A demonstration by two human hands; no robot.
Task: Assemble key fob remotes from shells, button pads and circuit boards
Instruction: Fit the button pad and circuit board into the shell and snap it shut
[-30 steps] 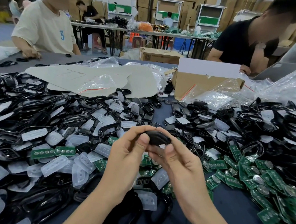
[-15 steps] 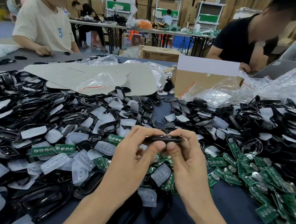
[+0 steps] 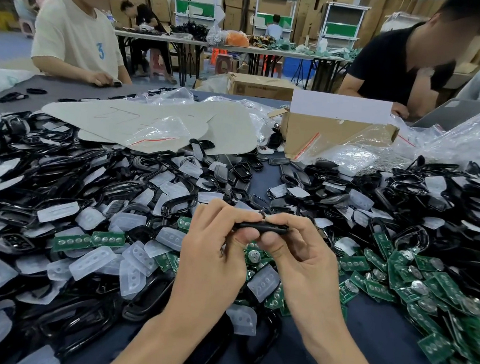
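Left hand (image 3: 213,257) and right hand (image 3: 305,263) pinch fob (image 3: 260,228) over pads (image 3: 263,282), boards (image 3: 107,239).

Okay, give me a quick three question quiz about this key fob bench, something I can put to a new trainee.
1. True or false: the left hand and the right hand pinch one black key fob between them.
2. Pick one: most of the green circuit boards lie A) on the person's right, B) inside the cardboard box, C) on the far table.
3. Fill the gap: the translucent pieces lying left of the hands are button ____.

Key: 1 true; 2 A; 3 pads.
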